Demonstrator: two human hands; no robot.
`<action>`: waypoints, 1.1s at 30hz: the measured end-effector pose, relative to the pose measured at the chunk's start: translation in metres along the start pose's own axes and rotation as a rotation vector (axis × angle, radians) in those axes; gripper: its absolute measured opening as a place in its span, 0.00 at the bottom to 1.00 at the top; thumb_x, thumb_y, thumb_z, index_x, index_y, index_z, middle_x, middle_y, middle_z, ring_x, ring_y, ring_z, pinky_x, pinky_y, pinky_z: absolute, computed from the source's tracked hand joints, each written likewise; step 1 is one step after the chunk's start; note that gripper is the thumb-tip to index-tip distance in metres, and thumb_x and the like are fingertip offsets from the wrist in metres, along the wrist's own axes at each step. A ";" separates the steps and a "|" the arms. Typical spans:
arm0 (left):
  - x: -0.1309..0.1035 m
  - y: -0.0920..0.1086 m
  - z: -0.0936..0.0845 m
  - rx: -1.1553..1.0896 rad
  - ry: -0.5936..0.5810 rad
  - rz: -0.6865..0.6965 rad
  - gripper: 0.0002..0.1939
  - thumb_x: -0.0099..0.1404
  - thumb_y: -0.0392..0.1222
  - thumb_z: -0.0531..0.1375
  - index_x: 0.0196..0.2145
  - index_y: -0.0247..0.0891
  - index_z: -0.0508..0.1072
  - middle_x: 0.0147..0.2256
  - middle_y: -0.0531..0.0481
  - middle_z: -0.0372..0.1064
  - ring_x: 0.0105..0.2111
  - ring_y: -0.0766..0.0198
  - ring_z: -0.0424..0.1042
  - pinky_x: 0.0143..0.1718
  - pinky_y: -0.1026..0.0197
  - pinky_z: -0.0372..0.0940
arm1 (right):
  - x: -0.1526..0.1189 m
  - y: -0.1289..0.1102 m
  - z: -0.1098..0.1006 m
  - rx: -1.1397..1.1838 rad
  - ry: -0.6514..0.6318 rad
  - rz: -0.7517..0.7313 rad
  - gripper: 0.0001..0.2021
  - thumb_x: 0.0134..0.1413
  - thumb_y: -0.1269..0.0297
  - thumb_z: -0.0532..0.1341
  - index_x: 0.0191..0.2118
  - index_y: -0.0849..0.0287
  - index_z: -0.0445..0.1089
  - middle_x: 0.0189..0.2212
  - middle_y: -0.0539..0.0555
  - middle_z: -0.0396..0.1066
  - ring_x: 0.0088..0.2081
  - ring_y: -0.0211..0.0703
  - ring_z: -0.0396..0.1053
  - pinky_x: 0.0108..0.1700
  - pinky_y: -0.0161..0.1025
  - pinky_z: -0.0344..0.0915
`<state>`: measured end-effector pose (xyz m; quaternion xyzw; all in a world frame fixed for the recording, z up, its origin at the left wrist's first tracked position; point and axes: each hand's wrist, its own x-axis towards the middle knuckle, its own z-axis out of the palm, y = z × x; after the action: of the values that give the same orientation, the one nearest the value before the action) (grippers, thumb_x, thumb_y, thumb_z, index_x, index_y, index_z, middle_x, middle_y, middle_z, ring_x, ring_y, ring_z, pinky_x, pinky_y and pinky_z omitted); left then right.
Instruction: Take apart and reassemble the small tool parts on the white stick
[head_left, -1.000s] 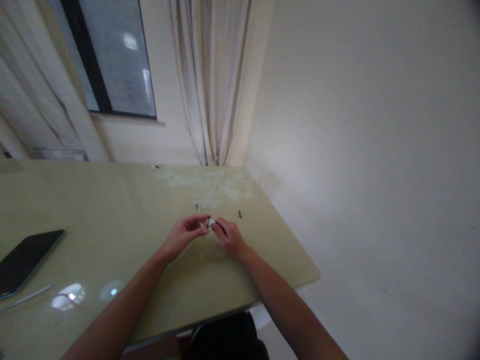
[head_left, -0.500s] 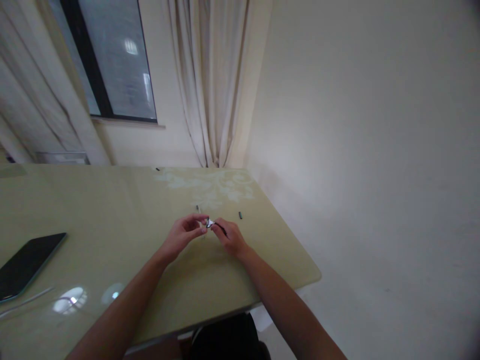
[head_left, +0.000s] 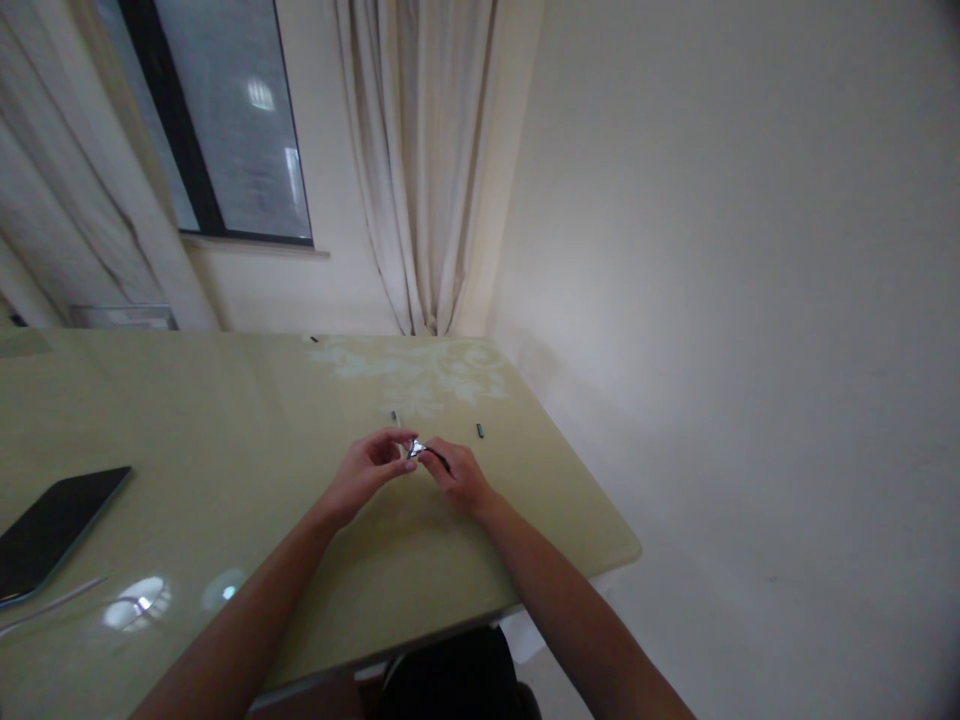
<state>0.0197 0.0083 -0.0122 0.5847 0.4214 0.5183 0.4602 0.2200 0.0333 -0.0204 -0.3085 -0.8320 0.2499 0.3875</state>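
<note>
Between my hands is a small razor-like tool (head_left: 417, 449) with a shiny silver head and a dark, slim handle; its exact kind is too small to tell. My left hand (head_left: 365, 468) pinches the head end between thumb and fingertips. The handle runs into my right hand (head_left: 459, 474), whose fingers are closed around it and hide part of it. Both hands are just above the table. Beyond my left fingertips lies a thin pale stick with a dark tip (head_left: 394, 415). To the right of my hands rests a small dark rectangular piece (head_left: 480, 430).
The pale glossy table (head_left: 247, 420) has its right edge near my right forearm. A dark tablet (head_left: 56, 530) lies at the left, with a white cable (head_left: 56, 605) in front of it. A tiny dark piece (head_left: 314, 339) sits at the far edge. Curtains (head_left: 420, 180) hang behind.
The silver head has shifted slightly to the left and turned a little in my fingers. Both hands stay in nearly the same place.
</note>
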 end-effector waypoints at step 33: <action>-0.003 -0.018 0.004 1.228 -0.008 -0.030 0.12 0.74 0.44 0.49 0.44 0.39 0.71 0.43 0.42 0.74 0.39 0.55 0.76 0.40 0.57 0.64 | -0.002 0.091 -0.060 -0.417 0.495 0.717 0.11 0.60 0.61 0.62 0.30 0.59 0.78 0.30 0.58 0.78 0.33 0.46 0.71 0.33 0.38 0.58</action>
<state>0.0227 0.0086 -0.0307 0.7390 0.6496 0.1722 0.0482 0.2982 0.1048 -0.0465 -0.6971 -0.5886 0.1145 0.3931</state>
